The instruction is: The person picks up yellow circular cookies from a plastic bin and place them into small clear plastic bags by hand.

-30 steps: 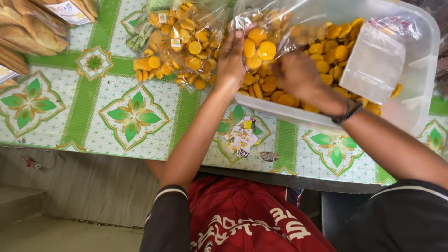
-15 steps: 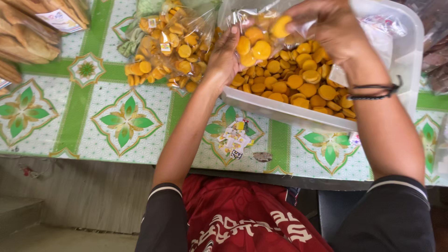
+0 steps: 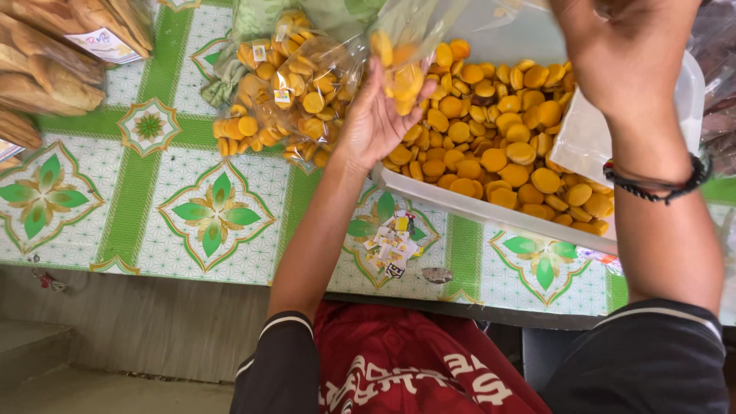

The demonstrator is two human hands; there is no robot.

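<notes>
Both hands have risen: the left hand (image 3: 376, 115) now cups the clear bag (image 3: 410, 46) of orange cookies (image 3: 405, 77) from below, while the right hand (image 3: 621, 54) pinches its top at 1 o'clock above the tub (image 3: 491, 211).

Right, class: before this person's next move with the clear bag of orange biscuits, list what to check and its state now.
1. Left hand supports the clear bag from below: ok.
2. Right hand grips the bag's top: cannot tell, the grip lies at the frame edge.
3. Bag held over the white tub: ok.
4. Tub fully on the table: not ok, its near corner juts past the edge.
5. Filled bags lie clear of the tub: ok.
</notes>
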